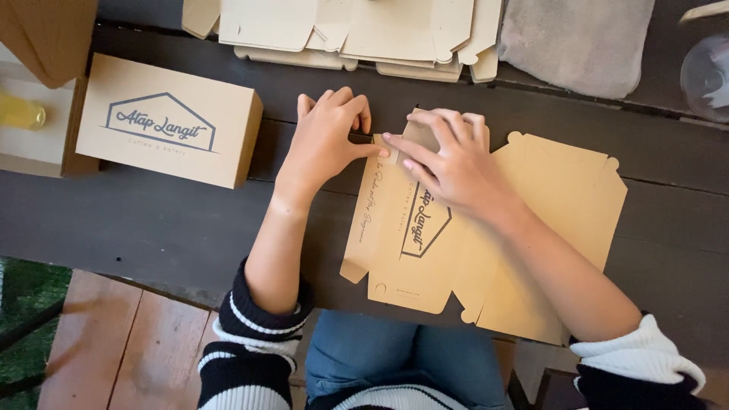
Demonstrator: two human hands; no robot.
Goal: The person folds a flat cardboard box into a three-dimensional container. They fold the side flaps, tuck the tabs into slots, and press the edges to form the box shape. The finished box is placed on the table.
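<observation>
Flat box blank (524, 228) lay on dark counter (152, 220), long axis from 9 to 3 o'clock. Both hands met at its 10 o'clock corner: left hand (326, 140) and right hand (448, 163) pinched small flap (395, 144) there, fingers narrow. Right hand rested further over blank.

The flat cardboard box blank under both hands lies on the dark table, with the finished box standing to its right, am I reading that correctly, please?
Not quite: the head view shows the finished box to the left of the flat cardboard box blank. Both the left hand and right hand do press on the blank, on the dark table.
</observation>
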